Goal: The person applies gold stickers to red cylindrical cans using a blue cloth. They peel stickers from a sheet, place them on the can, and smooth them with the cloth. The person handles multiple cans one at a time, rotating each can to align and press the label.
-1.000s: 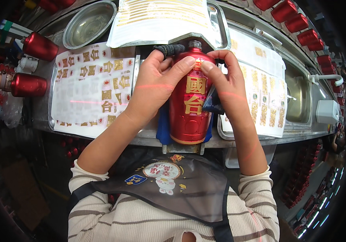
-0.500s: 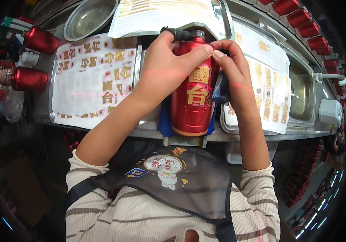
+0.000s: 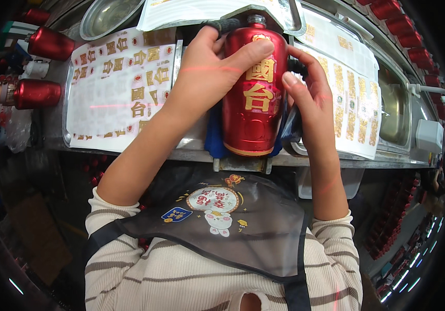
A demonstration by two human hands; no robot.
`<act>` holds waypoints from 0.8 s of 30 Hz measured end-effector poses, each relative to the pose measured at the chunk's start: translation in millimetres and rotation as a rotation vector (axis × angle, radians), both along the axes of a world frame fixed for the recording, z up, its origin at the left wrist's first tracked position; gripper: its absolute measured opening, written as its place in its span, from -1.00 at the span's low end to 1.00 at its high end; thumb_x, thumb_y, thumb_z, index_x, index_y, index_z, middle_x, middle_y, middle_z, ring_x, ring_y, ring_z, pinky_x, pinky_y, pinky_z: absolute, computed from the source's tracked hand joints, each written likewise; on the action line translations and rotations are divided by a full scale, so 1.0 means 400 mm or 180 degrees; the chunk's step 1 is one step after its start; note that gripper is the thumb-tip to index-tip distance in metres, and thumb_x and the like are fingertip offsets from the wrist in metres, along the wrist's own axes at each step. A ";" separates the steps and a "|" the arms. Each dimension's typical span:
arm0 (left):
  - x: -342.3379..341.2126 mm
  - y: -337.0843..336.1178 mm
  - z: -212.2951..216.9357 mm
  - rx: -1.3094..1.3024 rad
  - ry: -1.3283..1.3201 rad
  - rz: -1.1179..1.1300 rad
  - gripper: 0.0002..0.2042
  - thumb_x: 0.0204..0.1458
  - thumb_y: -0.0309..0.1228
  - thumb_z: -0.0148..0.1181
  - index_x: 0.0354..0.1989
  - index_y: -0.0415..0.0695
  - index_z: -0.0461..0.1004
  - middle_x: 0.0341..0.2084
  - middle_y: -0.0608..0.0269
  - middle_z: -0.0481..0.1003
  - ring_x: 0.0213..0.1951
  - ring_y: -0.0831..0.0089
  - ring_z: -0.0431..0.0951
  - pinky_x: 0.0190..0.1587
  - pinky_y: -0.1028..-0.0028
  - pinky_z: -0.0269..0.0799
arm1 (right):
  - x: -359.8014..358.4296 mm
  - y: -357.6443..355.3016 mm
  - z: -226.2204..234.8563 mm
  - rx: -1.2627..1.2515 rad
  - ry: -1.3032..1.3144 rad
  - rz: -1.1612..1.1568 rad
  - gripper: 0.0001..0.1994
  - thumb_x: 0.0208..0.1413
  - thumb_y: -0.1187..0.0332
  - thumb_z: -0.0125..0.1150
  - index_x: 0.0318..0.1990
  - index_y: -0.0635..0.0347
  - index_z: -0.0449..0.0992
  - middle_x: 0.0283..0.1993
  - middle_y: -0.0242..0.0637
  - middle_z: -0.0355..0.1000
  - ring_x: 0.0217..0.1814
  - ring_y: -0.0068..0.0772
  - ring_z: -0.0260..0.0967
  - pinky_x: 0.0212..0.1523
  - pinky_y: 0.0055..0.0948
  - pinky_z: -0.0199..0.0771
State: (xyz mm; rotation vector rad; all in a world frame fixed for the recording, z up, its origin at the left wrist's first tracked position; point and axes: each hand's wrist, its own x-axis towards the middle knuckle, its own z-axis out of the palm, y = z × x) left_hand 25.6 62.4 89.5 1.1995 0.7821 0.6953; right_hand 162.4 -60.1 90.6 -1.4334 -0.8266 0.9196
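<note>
A red metallic bottle [image 3: 251, 124] with gold raised characters lies tilted in front of me, its clear neck pointing away. It rests on a blue-padded stand [image 3: 215, 132] at the counter's edge. My left hand [image 3: 209, 70] grips its upper left side, the thumb pressed flat on the front and the fingers hidden behind. Along the bottle's right side is my right hand [image 3: 313, 93], index finger and thumb apart. Its other fingers appear closed on a shiny dark blue item [image 3: 291, 127], mostly covered by the hand. A dark wrapped bar [image 3: 222, 26] stands beside the neck.
Sheets of gold character stickers [image 3: 121, 88] lie on a tray at left; more gold sticker sheets [image 3: 354, 103] lie at right. Behind stands a metal bowl [image 3: 111, 18]. Red bottles [image 3: 38, 94] lie at far left. A sink [image 3: 396, 116] and white container [image 3: 429, 136] are at right.
My right thumb and index finger have parted and drawn slightly away from the bottle's upper right side. My left thumb stays on the bottle. The whole view has shifted a little.
</note>
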 end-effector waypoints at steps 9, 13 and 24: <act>-0.089 -0.082 -0.044 -0.0312 -0.0425 -0.0371 -0.49 -0.05 -0.34 0.50 -0.16 -0.24 0.21 0.05 -0.03 0.40 0.15 0.30 0.43 0.21 0.35 0.40 | -0.019 -0.041 -0.037 0.0067 0.0168 0.0066 -0.34 0.14 0.34 0.31 0.34 0.29 0.14 0.08 -0.12 0.39 -0.19 -0.57 0.54 -0.24 -0.66 0.54; -0.097 -0.080 -0.059 -0.0063 -0.0336 -0.0412 -0.49 -0.06 -0.32 0.50 -0.16 -0.24 0.22 0.05 -0.02 0.40 0.17 0.30 0.41 0.22 0.35 0.38 | -0.014 -0.044 -0.025 0.0047 0.0323 0.0148 -0.35 0.15 0.34 0.29 0.34 0.29 0.14 0.09 -0.14 0.38 -0.18 -0.59 0.52 -0.27 -0.66 0.53; -0.098 -0.074 -0.052 -0.0256 -0.0310 -0.0499 -0.35 -0.05 -0.30 0.49 0.08 -0.37 0.22 0.12 -0.07 0.37 0.21 0.26 0.38 0.28 0.32 0.30 | -0.040 -0.032 -0.028 0.0073 0.0028 -0.0049 -0.27 0.05 0.24 0.41 0.30 0.30 0.18 0.13 -0.12 0.31 -0.33 -0.66 0.45 -0.41 -0.69 0.45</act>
